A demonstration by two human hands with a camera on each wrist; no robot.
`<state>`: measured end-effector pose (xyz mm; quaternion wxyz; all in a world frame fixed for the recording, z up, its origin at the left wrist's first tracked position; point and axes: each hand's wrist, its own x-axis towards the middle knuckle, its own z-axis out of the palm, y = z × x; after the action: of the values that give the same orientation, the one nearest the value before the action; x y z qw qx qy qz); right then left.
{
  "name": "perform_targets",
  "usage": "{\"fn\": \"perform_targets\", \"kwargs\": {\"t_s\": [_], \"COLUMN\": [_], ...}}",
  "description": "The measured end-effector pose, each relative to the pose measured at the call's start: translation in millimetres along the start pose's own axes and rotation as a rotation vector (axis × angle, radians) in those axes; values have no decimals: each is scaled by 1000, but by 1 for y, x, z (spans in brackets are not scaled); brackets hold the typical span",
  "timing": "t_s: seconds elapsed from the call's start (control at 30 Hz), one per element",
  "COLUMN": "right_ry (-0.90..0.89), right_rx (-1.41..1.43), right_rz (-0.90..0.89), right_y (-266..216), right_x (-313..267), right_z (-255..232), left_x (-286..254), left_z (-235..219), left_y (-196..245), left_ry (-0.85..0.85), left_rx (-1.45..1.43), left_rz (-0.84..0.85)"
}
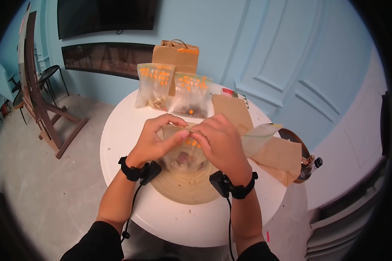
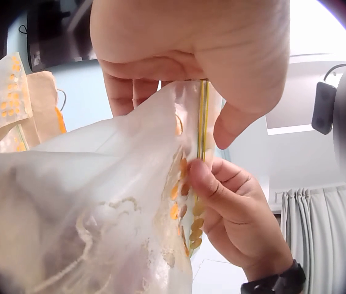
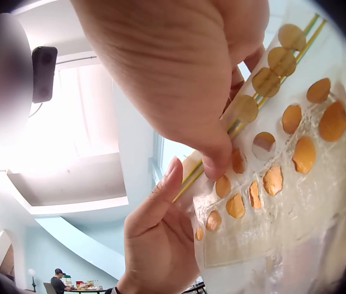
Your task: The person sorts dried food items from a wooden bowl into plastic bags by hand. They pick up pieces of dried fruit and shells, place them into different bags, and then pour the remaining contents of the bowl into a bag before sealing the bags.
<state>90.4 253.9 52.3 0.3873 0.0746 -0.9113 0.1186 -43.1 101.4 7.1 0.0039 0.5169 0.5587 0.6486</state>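
A frosted zip bag [image 1: 174, 152] with orange dots stands before me on a round woven-looking mat [image 1: 185, 193]. Its contents blur through the plastic, with a dark reddish patch low down. My left hand [image 1: 154, 139] holds the bag's top edge at the left, thumb on the near side. At the right part of the same edge, my right hand [image 1: 220, 139] pinches the yellow-green zip strip [image 3: 191, 177] between thumb and fingers. Both thumbs are close together along the strip. The left wrist view shows a pale cord-like shape [image 2: 87, 236] on the bag.
Two filled zip bags [image 1: 154, 89] stand at the back of the white round table [image 1: 122, 117], before a brown paper bag [image 1: 178, 56]. Flat brown paper bags [image 1: 276, 156] and a clear pouch [image 1: 259, 141] lie at the right. Beyond them is a round side stand [image 1: 292, 135] holding bottles.
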Motion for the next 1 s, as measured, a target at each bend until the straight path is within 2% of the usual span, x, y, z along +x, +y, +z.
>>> {"fn": "perform_targets", "kwargs": {"t_s": [0.17,0.2,0.3,0.4,0.5,0.7,0.8,0.9,1.0], "right_ry": [-3,1,-13,-25,83,84,-48,61,97], "right_rx": [-27,-24,-94,-143,-132,-108,-154,-211,-299], "right_rz": [68,80,61,10,0,137,209,143,174], "right_y": [5,5,5,5,6,8,9,15,1], "right_x": [-3,-2,-2,-2,-2,-5,-10,-21,-36], "right_z": [1,1,2,-1,3,-4,-16,-21,-40], "left_x": [1,2,1,0,1,1,2,2,-4], "left_z": [-3,-2,-3,-3,-1,-7,-11,-14,-17], "left_y": [-9,-10,-15,-10,-6,-12,-10,-18,-11], "left_ry": [109,132,152,139,184,172,174,237,310], "left_rx": [-33,-18,-1,-16,-37,-58,-30,82,126], "left_rz": [-45,-6,49,19,5,-36,-121,-13,29]}}
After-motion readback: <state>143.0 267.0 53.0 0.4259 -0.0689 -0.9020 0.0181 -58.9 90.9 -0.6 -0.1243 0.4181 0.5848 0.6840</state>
